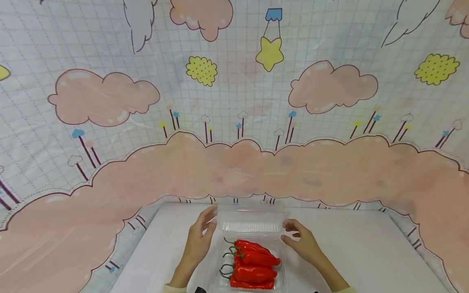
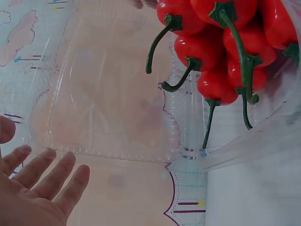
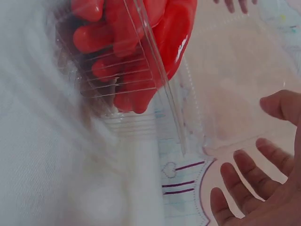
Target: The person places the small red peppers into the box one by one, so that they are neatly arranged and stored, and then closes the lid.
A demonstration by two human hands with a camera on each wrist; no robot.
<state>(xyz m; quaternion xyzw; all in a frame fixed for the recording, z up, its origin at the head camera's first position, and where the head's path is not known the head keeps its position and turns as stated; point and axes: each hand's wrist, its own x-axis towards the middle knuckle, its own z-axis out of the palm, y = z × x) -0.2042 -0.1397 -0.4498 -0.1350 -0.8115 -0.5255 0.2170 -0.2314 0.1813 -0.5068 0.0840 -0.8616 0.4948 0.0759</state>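
A clear plastic clamshell box (image 1: 283,276) stands on the white table with its lid (image 1: 253,215) raised at the back. Several red peppers (image 1: 255,273) with curled green stems lie piled in its base. My left hand (image 1: 198,240) is beside the lid's left edge, fingers spread and relaxed; in the left wrist view its fingertips (image 2: 70,157) are right at the lid's border. On the other side, my right hand (image 1: 302,242) hovers by the lid's right edge with loosely bent fingers and thumb apart. Nothing shows between the fingers of either hand.
The white tabletop (image 1: 351,240) extends on both sides of the box. Behind it hangs a patterned cloth (image 1: 227,171) with pink clouds and stars, which also borders the table on the left and right.
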